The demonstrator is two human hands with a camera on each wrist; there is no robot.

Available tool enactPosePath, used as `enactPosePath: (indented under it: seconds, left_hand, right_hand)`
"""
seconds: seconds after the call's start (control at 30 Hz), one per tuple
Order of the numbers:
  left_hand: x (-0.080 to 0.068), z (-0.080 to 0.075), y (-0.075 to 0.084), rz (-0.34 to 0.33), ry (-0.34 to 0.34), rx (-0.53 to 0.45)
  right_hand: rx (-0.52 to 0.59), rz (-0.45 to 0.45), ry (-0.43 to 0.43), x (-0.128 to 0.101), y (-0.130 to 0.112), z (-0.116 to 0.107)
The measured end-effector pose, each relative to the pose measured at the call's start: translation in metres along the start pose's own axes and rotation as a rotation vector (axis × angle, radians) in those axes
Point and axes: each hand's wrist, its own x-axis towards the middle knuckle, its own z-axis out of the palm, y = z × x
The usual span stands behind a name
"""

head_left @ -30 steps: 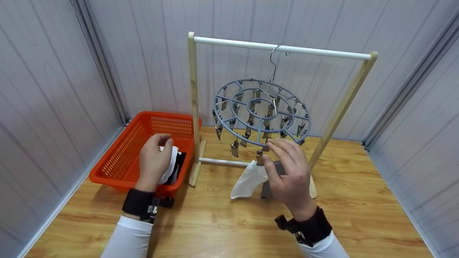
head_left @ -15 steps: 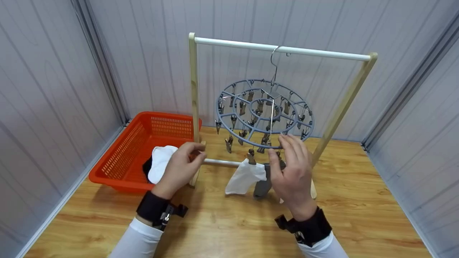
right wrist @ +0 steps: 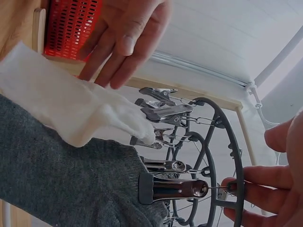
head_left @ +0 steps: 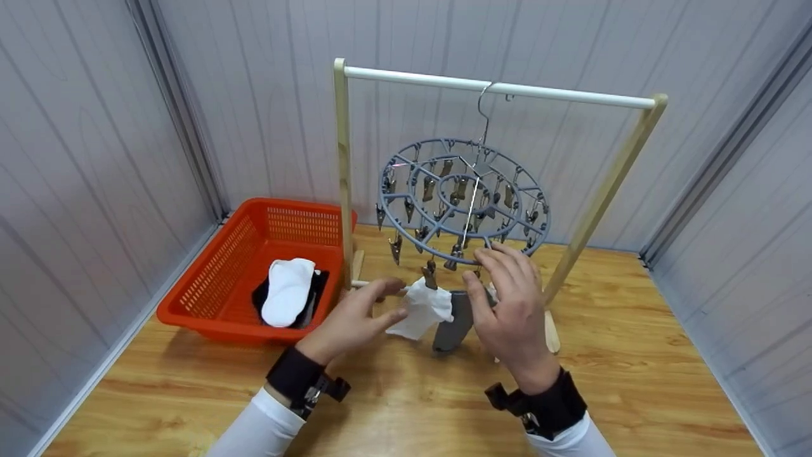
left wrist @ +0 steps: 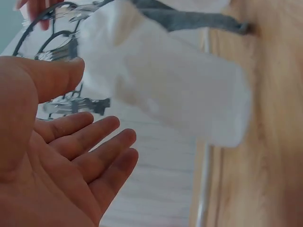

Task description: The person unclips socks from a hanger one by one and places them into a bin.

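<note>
Since the frame one second earlier, my left hand [head_left: 355, 317] has left the orange basket [head_left: 209, 285] and crossed to the hanging white sock [head_left: 422, 308]; the round clip hanger [head_left: 463, 200] has swung slightly. The left hand now lies open, fingers straight and loosely spread, its fingertips at or just short of the sock's left edge; I cannot tell whether they touch, and it holds nothing. My right hand [head_left: 507, 311] sits at 3 o'clock of the left, fingers raised and curled onto the hanger's near rim; the right wrist view shows fingertips [right wrist: 246, 187] pinching the grey ring.

The white sock hangs from a metal clip [head_left: 430, 274] at the hanger's 6 o'clock edge. A grey sock [head_left: 451, 327] hangs just beside it at its 3 o'clock, touching it, held by its own clip [right wrist: 173, 188].

The hanger's hook sits on the white rail of a wooden rack [head_left: 342, 190], which stands on the wooden tabletop [head_left: 406, 400]. At 9 o'clock of the rack, the orange basket holds another white sock [head_left: 287, 298] lying over dark fabric [head_left: 317, 282].
</note>
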Motion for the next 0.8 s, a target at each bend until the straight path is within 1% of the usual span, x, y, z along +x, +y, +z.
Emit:
enactPosePath:
  seconds: [0.1,0.27,0.37,0.5,0.6,0.7,0.8]
  left_hand:
    - [0.0,0.007,-0.003,-0.003,-0.013,-0.037]
    - [0.001,0.017,-0.007,-0.041,-0.002,-0.126]
    - [0.002,0.021,-0.011,-0.059,-0.002,-0.151]
    - [0.003,0.027,-0.014,-0.08,-0.029,-0.179]
    - [0.004,0.03,-0.013,-0.081,-0.054,-0.219]
    - [0.004,0.03,-0.012,-0.072,-0.076,-0.227]
    - [0.004,0.029,-0.011,-0.073,-0.094,-0.2]
  right_hand:
    - [-0.002,-0.005,-0.009,-0.001,-0.001,0.0]
    - [-0.011,-0.01,-0.035,0.0,-0.004,-0.001]
    - [-0.004,-0.014,-0.047,-0.001,-0.004,0.0]
    - [-0.006,-0.021,-0.051,-0.001,-0.004,0.0]
    - [-0.005,-0.029,-0.048,0.0,-0.004,0.0]
    - [0.003,-0.033,-0.044,0.0,-0.005,-0.001]
    - [0.025,-0.034,-0.027,0.001,-0.006,-0.001]
